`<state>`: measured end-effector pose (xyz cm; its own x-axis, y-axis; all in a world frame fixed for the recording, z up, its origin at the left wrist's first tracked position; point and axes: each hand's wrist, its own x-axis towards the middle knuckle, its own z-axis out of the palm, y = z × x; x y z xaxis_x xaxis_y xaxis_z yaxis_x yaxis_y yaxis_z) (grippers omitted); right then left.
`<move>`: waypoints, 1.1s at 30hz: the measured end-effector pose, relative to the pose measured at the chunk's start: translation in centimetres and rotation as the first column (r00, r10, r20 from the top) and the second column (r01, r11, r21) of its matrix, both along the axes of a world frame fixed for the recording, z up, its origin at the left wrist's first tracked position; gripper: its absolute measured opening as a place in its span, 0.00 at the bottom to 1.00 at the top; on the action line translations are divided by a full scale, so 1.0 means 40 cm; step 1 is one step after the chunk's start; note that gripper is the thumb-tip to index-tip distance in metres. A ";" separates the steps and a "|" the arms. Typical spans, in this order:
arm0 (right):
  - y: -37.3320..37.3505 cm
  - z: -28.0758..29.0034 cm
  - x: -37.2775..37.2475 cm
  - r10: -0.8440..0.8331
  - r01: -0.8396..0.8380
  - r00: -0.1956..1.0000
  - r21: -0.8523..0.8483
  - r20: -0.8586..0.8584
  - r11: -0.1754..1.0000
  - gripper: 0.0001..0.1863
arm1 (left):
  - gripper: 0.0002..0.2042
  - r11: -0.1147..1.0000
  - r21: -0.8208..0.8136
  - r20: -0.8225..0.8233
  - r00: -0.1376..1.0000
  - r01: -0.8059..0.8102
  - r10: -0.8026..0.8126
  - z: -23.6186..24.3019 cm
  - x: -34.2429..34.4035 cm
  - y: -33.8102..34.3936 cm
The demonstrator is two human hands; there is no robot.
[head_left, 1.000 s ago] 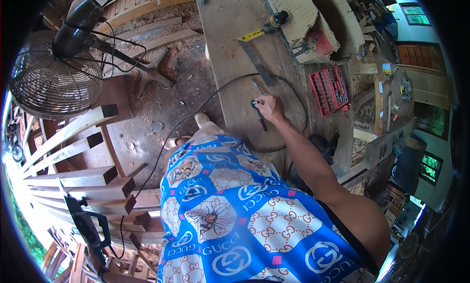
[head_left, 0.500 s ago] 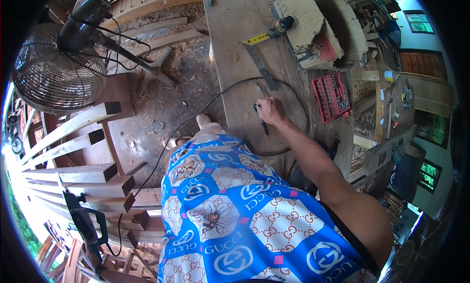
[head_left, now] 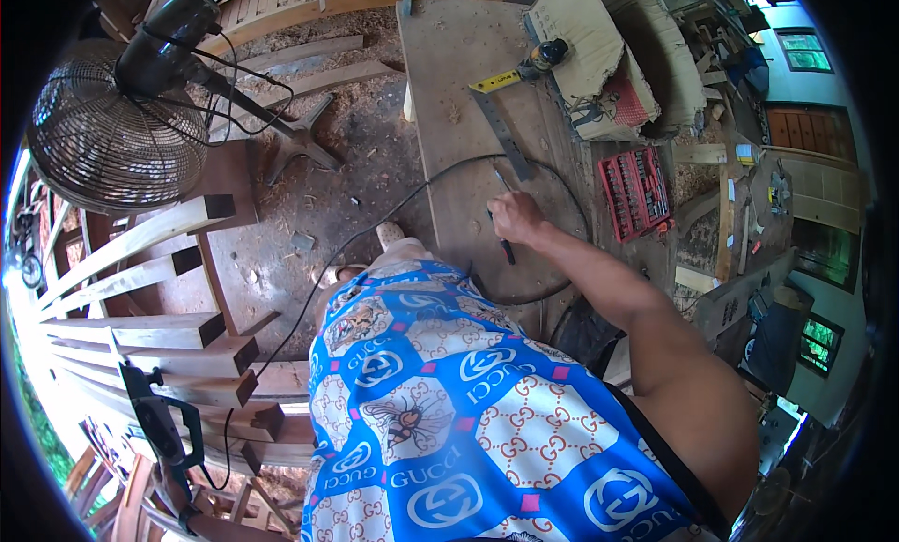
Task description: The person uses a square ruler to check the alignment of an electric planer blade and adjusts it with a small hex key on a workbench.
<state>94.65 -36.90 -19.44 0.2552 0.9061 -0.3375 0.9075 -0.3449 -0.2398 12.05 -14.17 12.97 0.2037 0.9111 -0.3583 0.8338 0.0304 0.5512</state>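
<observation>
My right hand is closed on a slim black-and-red tool, possibly a ratchet, over the worn plywood board; the fingers cover much of it. Beside it lie a thin pale-tipped tool, a metal square with yellow stock and a looped black cable. A red socket set is to their right. At the lower left, my left hand grips a dark corded power tool, held beside several timber beams.
A standing fan with tangled cords is at the upper left. A torn cardboard box and a black-and-yellow tool sit at the board's far end. Wood strips and shavings litter the floor; more planks are at the right.
The view has shifted slightly, moving the scene down and right. My right hand has turned a little, covering more of the tool's upper end; my left hand still holds the power tool.
</observation>
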 end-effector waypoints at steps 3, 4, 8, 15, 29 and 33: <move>0.020 -0.010 -0.003 0.099 -0.099 0.995 -0.010 -0.020 0.995 0.07 | 0.27 1.000 0.009 -0.012 1.000 -0.015 0.015 -0.001 0.004 0.000; 0.026 -0.013 -0.006 0.086 -0.086 0.996 -0.038 -0.022 0.996 0.07 | 0.27 1.000 0.012 -0.021 1.000 -0.020 0.020 0.000 0.003 -0.002; 0.019 -0.016 -0.009 -0.115 0.114 0.993 -0.025 -0.024 0.993 0.07 | 0.27 0.998 0.024 -0.036 0.997 -0.063 0.064 0.008 -0.008 -0.020; -0.060 -0.024 0.016 -0.483 0.542 0.797 0.074 -0.363 0.837 0.08 | 0.26 0.996 0.030 -0.074 0.994 -0.083 0.085 0.010 -0.008 -0.009; 0.008 0.113 -0.064 -0.261 0.553 -0.541 -0.572 -0.800 0.606 0.07 | 0.26 0.841 0.460 -0.312 0.836 -0.284 0.452 0.032 0.151 0.122; 0.123 0.203 -0.172 -0.285 0.429 -0.506 -0.524 -0.814 0.736 0.10 | 0.18 0.931 0.346 0.204 0.978 -0.116 0.046 -0.100 0.536 0.106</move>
<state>87.77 -31.98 -11.32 0.0073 0.8013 -0.5983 -0.7865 -0.3648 -0.4983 33.50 -9.94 8.95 0.1554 0.9874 0.0287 0.7158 -0.1326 0.6855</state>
